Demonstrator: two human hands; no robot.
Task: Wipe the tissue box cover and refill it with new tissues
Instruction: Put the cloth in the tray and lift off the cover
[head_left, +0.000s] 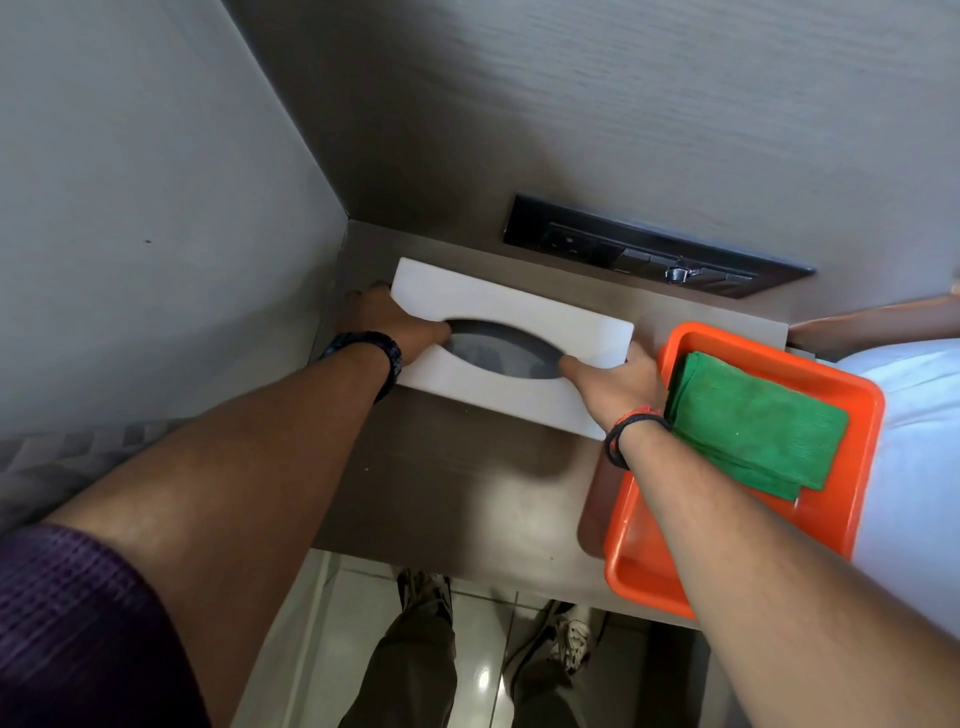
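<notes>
Head view looks down on a white tissue box cover (519, 332) over a brown wooden shelf (457, 483), gripped at both ends: the left hand (384, 325) is closed around its left end with the thumb at the oval slot, and the right hand (613, 384) is closed on the right end, thumb reaching into the slot. Just beside the right wrist, an orange tray (841, 519) holds a folded green cloth (753, 421), and a black socket panel (654, 249) sits in the wall behind.
</notes>
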